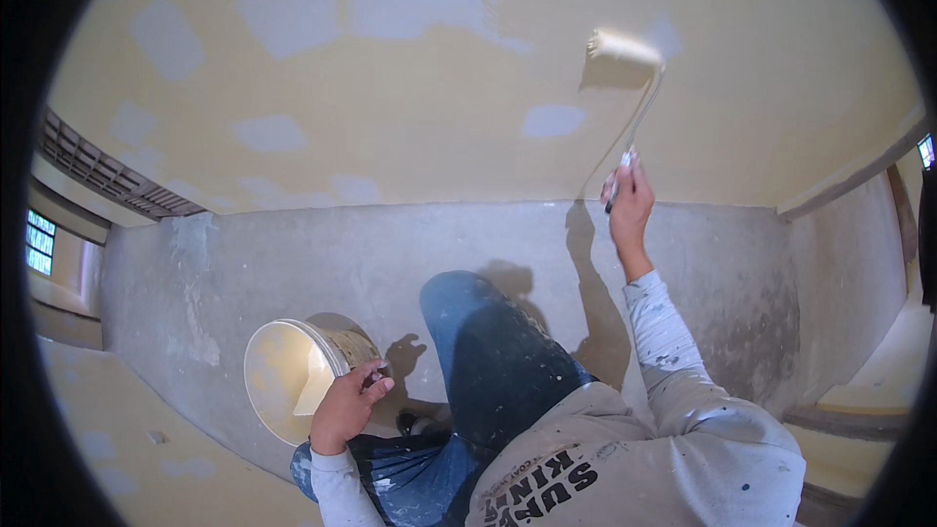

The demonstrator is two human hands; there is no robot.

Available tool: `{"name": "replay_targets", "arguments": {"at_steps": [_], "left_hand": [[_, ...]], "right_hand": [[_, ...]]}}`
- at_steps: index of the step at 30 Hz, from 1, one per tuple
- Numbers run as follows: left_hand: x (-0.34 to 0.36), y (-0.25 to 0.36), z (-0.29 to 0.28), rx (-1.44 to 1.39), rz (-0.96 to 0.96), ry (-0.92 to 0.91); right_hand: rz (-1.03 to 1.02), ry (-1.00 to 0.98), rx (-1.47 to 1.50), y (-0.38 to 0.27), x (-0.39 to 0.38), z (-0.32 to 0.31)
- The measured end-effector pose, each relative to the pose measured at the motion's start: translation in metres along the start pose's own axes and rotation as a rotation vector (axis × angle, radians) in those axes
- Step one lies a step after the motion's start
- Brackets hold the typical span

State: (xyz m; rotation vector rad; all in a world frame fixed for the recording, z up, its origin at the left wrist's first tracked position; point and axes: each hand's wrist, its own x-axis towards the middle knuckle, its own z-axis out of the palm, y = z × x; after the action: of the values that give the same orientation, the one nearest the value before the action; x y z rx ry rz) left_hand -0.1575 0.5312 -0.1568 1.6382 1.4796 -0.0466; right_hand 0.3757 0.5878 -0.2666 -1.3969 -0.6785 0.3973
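Note:
My right hand is raised and closed around the handle of a paint roller. The roller's sleeve, loaded with pale yellow paint, lies against the yellow wall, just right of a grey unpainted patch. My left hand grips the rim of a paint bucket held at my side, low and to the left. The bucket is tilted toward me, and cream paint coats its inside. My knee in blue paint-spattered jeans shows between the two hands.
The wall carries several grey patches among the yellow. Below it lies a bare grey concrete floor. A slatted vent and a small window sit at the left. A ledge and step stand at the right.

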Motion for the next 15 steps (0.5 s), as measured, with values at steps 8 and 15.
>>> {"name": "replay_targets", "arguments": {"at_steps": [8,15], "left_hand": [[0.003,0.000,0.000,-0.016,-0.003,-0.004],[0.003,0.001,0.001,0.004,-0.019,-0.012]], "right_hand": [[-0.020,0.036,-0.004,-0.021,0.028,-0.012],[-0.087,0.008,0.088,-0.023,0.043,-0.014]]}}
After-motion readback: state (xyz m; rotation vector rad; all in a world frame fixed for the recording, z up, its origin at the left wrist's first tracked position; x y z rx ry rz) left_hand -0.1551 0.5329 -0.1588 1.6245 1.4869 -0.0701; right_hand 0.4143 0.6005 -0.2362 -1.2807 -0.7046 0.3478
